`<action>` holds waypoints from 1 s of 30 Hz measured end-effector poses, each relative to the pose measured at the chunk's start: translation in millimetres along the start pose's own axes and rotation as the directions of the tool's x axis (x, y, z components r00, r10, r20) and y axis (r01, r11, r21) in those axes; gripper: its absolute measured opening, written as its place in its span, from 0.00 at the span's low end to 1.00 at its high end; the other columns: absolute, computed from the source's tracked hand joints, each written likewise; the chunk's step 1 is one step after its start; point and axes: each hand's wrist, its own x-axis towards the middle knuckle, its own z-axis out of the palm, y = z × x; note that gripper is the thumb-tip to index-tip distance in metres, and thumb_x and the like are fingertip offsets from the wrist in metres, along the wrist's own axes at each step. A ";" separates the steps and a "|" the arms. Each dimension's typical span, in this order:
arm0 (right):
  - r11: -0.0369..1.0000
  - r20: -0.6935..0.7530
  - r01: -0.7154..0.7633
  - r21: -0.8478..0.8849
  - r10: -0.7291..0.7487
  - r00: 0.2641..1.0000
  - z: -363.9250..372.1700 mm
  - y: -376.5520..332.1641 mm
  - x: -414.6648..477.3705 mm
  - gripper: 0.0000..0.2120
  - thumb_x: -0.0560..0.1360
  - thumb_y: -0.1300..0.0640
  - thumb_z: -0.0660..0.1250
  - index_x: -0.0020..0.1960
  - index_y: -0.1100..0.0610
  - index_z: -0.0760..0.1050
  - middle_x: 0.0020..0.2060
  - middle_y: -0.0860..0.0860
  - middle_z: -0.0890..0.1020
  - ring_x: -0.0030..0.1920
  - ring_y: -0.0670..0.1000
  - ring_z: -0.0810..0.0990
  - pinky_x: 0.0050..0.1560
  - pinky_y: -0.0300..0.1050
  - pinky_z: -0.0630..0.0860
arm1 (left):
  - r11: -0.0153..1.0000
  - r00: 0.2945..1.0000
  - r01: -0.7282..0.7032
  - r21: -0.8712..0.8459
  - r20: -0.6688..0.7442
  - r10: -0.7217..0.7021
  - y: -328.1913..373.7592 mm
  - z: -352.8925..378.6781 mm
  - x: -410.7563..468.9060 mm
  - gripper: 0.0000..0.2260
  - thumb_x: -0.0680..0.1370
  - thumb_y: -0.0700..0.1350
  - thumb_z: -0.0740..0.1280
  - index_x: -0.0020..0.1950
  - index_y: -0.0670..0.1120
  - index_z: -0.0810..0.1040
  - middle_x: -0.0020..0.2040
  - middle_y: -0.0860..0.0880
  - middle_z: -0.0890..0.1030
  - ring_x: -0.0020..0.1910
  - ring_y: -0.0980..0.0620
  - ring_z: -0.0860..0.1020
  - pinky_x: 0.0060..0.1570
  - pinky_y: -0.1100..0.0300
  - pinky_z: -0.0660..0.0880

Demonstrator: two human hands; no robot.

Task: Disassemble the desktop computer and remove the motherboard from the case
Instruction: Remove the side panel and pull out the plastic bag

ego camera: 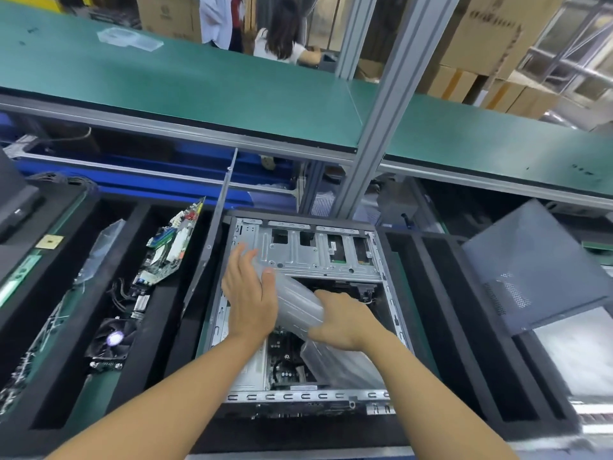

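Reaching in from the near edge with both bare forearms, over the open case (pixel 315 257), which lies on its side. Pressing the left hand (pixel 247 293) flat against clear plastic (pixel 298 303), fingers straight and pointing away, thumb laid on its upper face. Gripping the same plastic from the other side with the right hand (pixel 345 322), fingers curled round its edge. Holding it above the middle of the case, with the lower end trailing toward the near right corner.

Below the hands, on the case floor: motherboard (pixel 285 363), inside the case, partly hidden by wrists and plastic. Cannot tell whether fastened or loose.

To the left, in a foam tray (pixel 156 310): a second board (pixel 169 250) leaning on edge, with a fan (pixel 111 340) nearer the camera. To the right: a grey panel (pixel 537 263), tilted. Beyond the case: a green shelf (pixel 199 84).
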 end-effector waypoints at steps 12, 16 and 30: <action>0.655 -0.469 0.349 0.670 0.009 0.883 -100.7 -20.6 -17.5 0.21 0.68 0.51 0.75 0.55 0.35 0.72 0.48 0.30 0.81 0.48 0.34 0.81 0.38 0.26 0.75 | 0.913 0.961 0.137 -0.384 0.274 -0.030 21.7 -9.9 3.0 0.27 0.80 0.62 0.52 0.79 0.60 0.53 0.80 0.57 0.56 0.78 0.59 0.56 0.77 0.45 0.56; 0.616 -0.391 0.330 0.715 -0.039 0.920 -98.6 -43.3 -4.1 0.27 0.66 0.47 0.78 0.62 0.40 0.73 0.53 0.38 0.83 0.52 0.39 0.82 0.50 0.40 0.80 | 0.717 0.855 0.347 -0.604 0.519 0.024 72.5 -26.6 17.6 0.28 0.79 0.68 0.52 0.72 0.55 0.72 0.67 0.50 0.78 0.67 0.45 0.76 0.55 0.55 0.78; 0.379 -0.089 0.119 0.918 -0.095 0.992 -48.7 -83.4 -12.6 0.28 0.74 0.35 0.67 0.70 0.45 0.71 0.63 0.44 0.80 0.64 0.48 0.79 0.67 0.56 0.72 | 0.475 0.733 0.648 -0.595 0.657 -0.177 71.5 -97.2 20.6 0.26 0.74 0.58 0.73 0.68 0.50 0.75 0.59 0.43 0.83 0.58 0.41 0.82 0.58 0.42 0.77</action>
